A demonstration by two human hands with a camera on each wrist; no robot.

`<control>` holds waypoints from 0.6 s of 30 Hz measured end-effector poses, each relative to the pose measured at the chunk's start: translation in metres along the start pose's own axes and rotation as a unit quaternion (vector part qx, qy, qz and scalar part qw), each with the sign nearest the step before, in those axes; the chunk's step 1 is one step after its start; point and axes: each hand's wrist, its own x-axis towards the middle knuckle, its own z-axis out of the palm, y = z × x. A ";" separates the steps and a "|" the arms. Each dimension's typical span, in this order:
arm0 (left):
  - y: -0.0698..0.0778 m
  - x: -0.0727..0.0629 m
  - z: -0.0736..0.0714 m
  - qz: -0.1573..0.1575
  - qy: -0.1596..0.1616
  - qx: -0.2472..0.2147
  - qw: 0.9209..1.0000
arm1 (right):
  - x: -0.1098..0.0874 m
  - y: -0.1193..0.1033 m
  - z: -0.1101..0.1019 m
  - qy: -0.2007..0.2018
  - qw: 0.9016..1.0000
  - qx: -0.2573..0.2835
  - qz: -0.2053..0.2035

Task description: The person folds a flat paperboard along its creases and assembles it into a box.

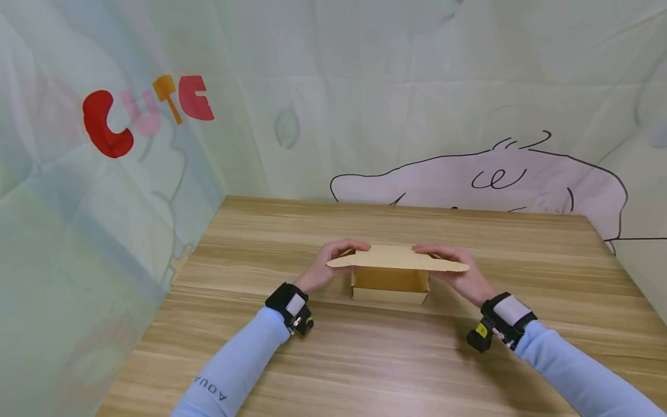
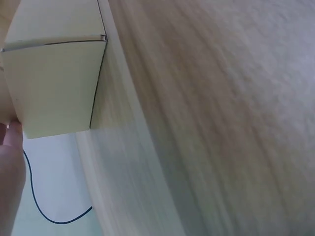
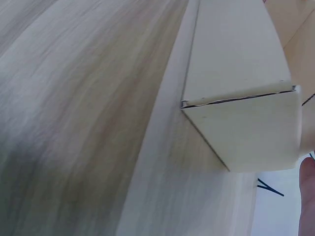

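Note:
A small pale cardboard box [image 1: 388, 295] stands on the wooden table, its front side facing me. Its lid [image 1: 397, 258] is raised partway, and brown inner walls show beneath. My left hand [image 1: 329, 264] grips the lid on the left, fingertips over the far part. On the opposite side my right hand [image 1: 460, 271] holds it in a mirrored way; both thumbs are mostly hidden. The left wrist view shows a side wall of the box [image 2: 56, 91] with left fingers [image 2: 14, 135] beside it. In the right wrist view, the other side wall [image 3: 251, 132] appears, with part of a finger at the right edge.
The wood-grain table [image 1: 375, 359] stretches around the box on all sides. A printed cloth backdrop [image 1: 396, 104] hangs behind and to the left, with coloured letters and a line-drawn figure. Each wrist wears a black strap with a small camera.

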 end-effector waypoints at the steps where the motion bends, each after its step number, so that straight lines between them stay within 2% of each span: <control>1: -0.001 0.000 0.000 0.005 -0.005 -0.010 1.000 | -0.001 0.000 0.000 -0.002 1.000 0.000 -0.008; 6: -0.007 -0.001 -0.002 0.012 -0.021 -0.021 0.999 | -0.003 0.003 0.000 -0.020 0.999 0.012 -0.036; 11: -0.010 -0.003 -0.004 0.008 -0.035 -0.014 0.999 | -0.006 0.007 0.000 -0.031 0.999 0.014 -0.031; 18: -0.009 -0.006 -0.007 -0.001 -0.050 0.024 0.998 | -0.010 0.010 -0.001 -0.047 0.997 -0.041 -0.034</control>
